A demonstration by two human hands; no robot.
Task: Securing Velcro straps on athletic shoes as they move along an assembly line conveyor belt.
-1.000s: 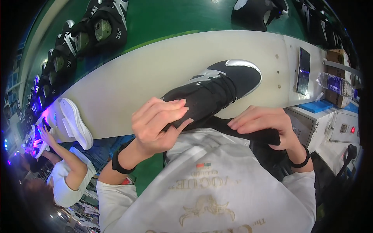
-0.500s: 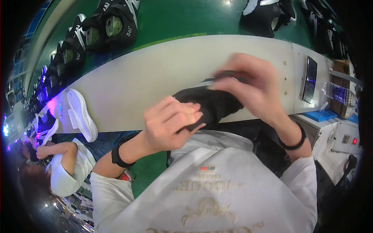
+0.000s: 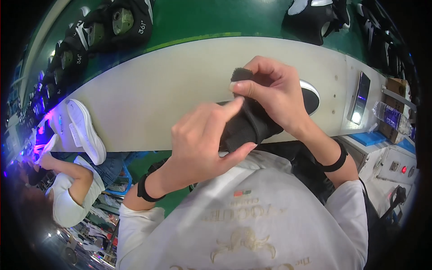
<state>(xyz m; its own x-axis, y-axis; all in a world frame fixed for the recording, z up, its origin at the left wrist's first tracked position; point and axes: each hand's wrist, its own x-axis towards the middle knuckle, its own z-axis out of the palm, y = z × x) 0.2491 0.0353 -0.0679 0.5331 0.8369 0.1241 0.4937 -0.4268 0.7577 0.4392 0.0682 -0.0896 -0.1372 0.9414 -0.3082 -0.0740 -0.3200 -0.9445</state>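
Observation:
A black shoe [image 3: 245,128] lies across the near edge of the pale bench, close to my body. Its rounded toe with a white sole edge [image 3: 311,96] shows to the right, behind my right wrist. My left hand [image 3: 198,137] grips the shoe from the left, index finger on the upper and thumb low at the near side. Between thumb and fingers, my right hand [image 3: 276,92] pinches a dark fabric strap [image 3: 241,74], whose end sticks up above the shoe. My right hand covers the middle of the shoe.
White shoe soles [image 3: 86,130] lie on the bench [image 3: 180,76] at left, near a co-worker [image 3: 74,191]. A phone [image 3: 361,96], a plastic bottle [image 3: 391,116] and a control box [image 3: 398,167] are at right. Black shoes [image 3: 128,27] stand on the green surface [image 3: 216,18] beyond.
My right hand, blurred before, is now sharp and pinches the strap's raised end. My left hand's curled fingers have opened out along the shoe. The white-edged toe has come into view.

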